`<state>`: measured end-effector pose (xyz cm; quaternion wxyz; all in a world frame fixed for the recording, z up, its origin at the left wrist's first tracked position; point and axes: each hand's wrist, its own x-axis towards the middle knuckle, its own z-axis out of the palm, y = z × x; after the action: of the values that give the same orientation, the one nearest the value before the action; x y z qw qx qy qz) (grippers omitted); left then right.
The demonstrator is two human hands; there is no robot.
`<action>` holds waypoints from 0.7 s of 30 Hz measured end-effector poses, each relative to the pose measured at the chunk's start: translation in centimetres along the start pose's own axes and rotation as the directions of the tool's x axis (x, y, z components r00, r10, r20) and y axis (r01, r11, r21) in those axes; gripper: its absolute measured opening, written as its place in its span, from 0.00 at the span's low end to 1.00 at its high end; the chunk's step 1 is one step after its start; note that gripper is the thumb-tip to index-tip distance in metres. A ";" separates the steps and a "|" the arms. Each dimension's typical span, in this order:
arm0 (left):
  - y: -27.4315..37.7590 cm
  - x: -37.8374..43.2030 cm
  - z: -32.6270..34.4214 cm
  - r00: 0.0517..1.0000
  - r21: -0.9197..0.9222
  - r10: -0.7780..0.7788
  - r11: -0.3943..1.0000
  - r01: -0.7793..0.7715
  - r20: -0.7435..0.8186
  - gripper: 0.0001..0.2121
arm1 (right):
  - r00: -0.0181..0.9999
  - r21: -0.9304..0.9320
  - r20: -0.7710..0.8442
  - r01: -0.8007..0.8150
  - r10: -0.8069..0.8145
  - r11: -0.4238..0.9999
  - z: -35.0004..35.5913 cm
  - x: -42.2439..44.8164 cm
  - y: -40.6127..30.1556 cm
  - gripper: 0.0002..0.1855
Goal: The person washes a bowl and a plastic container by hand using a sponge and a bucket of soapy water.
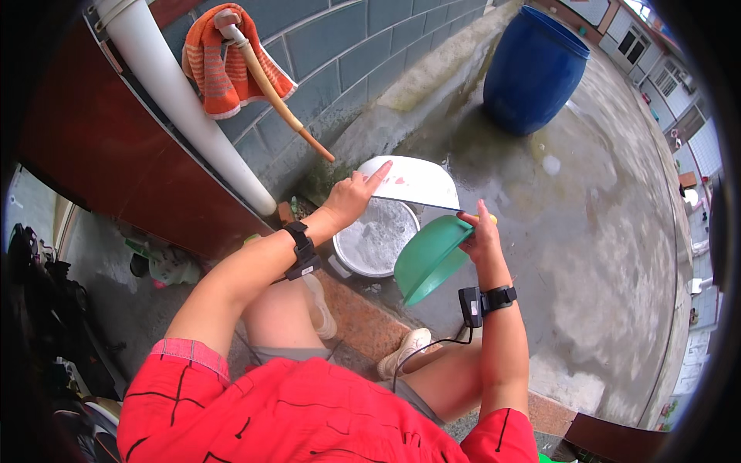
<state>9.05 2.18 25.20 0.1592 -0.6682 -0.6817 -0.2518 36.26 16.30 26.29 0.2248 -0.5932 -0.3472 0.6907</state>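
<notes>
My left hand [349, 201] grips the rim of a white enamel-like basin [425, 179] with a dark edge and small pink marks. The basin is tilted on edge above a round metal pot [376, 237] of sudsy water, and it hides the pot's far part. In my right hand [481, 236] is a green plastic bowl [431, 254], also tipped on its side. That hand's fingers are at the right end of the white basin's rim too. Something small and yellow [492, 219] shows behind the right fingers; I cannot tell what it is.
A blue plastic barrel [535, 69] stands on the wet concrete [579, 231]. By the block wall [341, 35], an orange striped towel [211, 75] hangs over a tap with a hose [269, 87]. A white pipe [191, 110] slants down at left. A stone step [362, 315] lies by my feet.
</notes>
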 end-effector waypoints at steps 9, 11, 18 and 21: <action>1.8 -0.4 0.1 0.991 -0.256 -0.136 0.958 0.130 -0.007 0.30 | 0.995 0.483 0.006 0.083 -0.098 0.872 3.1 -2.4 0.7 0.19; 1.6 -1.8 1.8 0.965 -0.363 -0.263 0.901 0.235 -0.027 0.34 | 0.997 0.480 -0.008 0.073 -0.079 0.874 3.7 -3.1 0.4 0.18; 2.5 -5.1 4.8 0.505 -0.256 -0.684 0.439 0.861 0.526 0.45 | 0.990 0.414 -0.063 0.140 -0.125 0.899 4.5 -3.1 0.3 0.18; 3.9 -6.6 5.2 0.237 -0.268 -0.562 0.028 0.963 0.793 0.27 | 0.991 0.402 -0.006 0.124 -0.133 0.907 4.5 -2.8 0.4 0.16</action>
<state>13.93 -0.49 17.82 -0.4752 -0.1907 -0.7743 -0.3720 32.43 13.06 28.08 0.3828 -0.5028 -0.2387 0.7373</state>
